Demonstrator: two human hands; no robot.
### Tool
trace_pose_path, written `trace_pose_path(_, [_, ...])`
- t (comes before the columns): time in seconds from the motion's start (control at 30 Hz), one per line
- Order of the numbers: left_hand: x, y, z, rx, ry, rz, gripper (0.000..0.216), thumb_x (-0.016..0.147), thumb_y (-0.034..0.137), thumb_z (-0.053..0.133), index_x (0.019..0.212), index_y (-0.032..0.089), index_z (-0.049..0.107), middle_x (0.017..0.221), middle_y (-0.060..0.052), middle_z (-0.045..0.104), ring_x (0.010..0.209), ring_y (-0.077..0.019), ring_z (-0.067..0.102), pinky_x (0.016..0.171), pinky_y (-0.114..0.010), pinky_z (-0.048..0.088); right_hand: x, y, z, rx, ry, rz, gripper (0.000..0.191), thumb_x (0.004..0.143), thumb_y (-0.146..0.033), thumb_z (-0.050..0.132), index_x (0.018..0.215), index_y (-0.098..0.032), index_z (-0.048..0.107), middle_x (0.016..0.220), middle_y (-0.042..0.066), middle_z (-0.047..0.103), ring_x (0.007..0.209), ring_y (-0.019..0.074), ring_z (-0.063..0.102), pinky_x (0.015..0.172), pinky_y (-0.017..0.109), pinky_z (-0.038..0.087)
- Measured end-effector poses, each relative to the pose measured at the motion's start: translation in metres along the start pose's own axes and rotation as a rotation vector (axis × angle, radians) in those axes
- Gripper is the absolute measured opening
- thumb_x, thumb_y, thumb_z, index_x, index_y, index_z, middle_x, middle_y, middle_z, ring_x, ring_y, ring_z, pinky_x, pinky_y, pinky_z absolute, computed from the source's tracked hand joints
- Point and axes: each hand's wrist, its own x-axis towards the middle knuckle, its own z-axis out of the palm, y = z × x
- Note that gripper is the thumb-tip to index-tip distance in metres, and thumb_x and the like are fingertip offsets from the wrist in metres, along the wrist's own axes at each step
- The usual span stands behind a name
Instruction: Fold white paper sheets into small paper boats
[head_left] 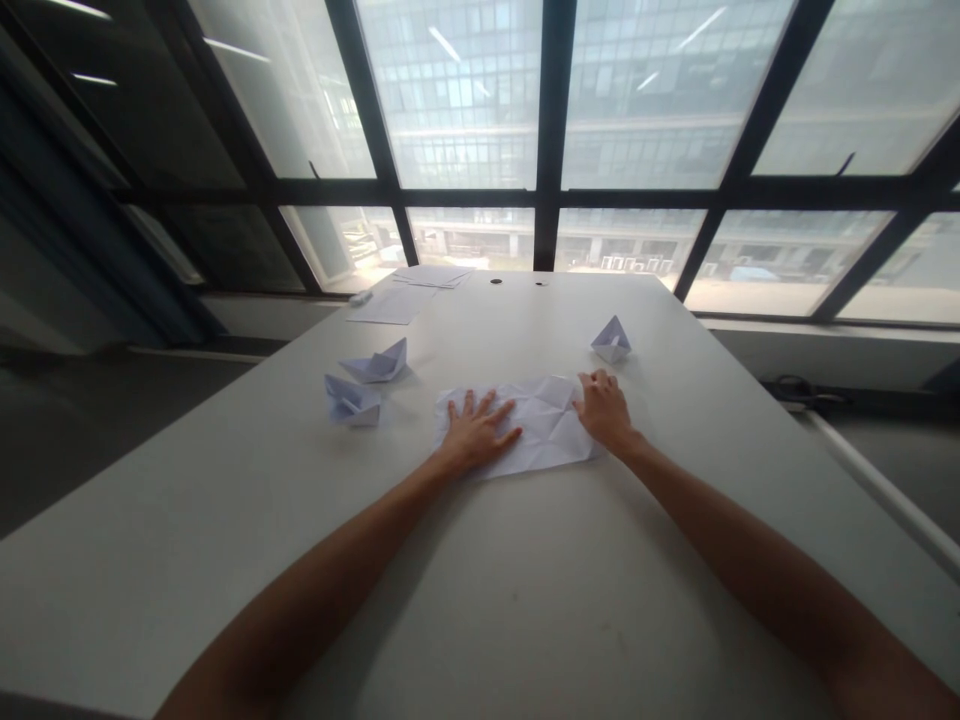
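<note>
A creased white sheet of paper [546, 420] lies unfolded on the table in front of me. My left hand [477, 432] rests flat on its left part, fingers spread. At the sheet's right edge is my right hand [604, 408], its fingers curled and closed on that edge; the fingertips are partly hidden. Two folded paper boats, one farther [379, 362] and one nearer [352, 402], sit to the left of the sheet. Another paper boat [612, 342] stands just beyond my right hand.
Flat white sheets [391, 304] lie at the far left of the white table [480, 590], with a small white object [361, 298] beside them. A dark round spot [496, 281] shows near the far edge. Large framed windows [465, 100] rise behind the table.
</note>
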Motion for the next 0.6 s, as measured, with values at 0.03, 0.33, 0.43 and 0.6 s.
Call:
trace_pose_path(0.03, [0.0,0.004,0.0,0.0,0.003,0.012,0.069,0.09,0.073,0.032,0.15,0.04,0.035,0.163,-0.005,0.023,0.146,-0.049,0.012,0.107,-0.076,0.007,-0.005,-0.01,-0.002,-0.021,0.045,-0.042,0.037,0.091,-0.022,0.052,0.127,-0.014,0.058,0.123,0.019,0.059,0.117,0.0318,0.051,0.097,0.041,0.042])
trace_pose_path(0.33, [-0.001,0.022,0.006,0.0,0.026,0.011,0.064,0.095,0.066,0.028,0.151,0.037,0.034,0.163,-0.003,0.023,0.148,-0.0428,0.013,0.113,-0.069,0.008,-0.033,-0.059,0.035,0.017,-0.306,-0.121,0.06,0.101,-0.045,0.03,0.147,-0.008,0.04,0.155,0.022,0.034,0.145,0.0316,0.027,0.116,0.047,0.021])
trace_pose_path(0.43, [-0.001,0.019,0.005,0.007,-0.008,0.02,0.068,0.094,0.068,0.026,0.153,0.033,0.032,0.164,-0.005,0.019,0.149,-0.0411,0.011,0.115,-0.065,0.009,-0.028,-0.044,0.038,-0.003,-0.342,-0.124,0.066,0.101,-0.051,0.028,0.151,-0.01,0.034,0.16,0.02,0.026,0.149,0.0311,0.018,0.118,0.049,0.014])
trace_pose_path(0.6, [-0.006,0.024,0.004,0.031,-0.045,-0.016,0.074,0.094,0.068,0.025,0.156,0.027,0.026,0.164,-0.009,0.015,0.15,-0.0401,0.008,0.115,-0.064,0.009,-0.013,-0.018,0.035,-0.07,-0.363,-0.023,0.071,0.099,-0.057,0.026,0.154,-0.012,0.028,0.162,0.019,0.019,0.15,0.0313,0.013,0.118,0.054,0.01])
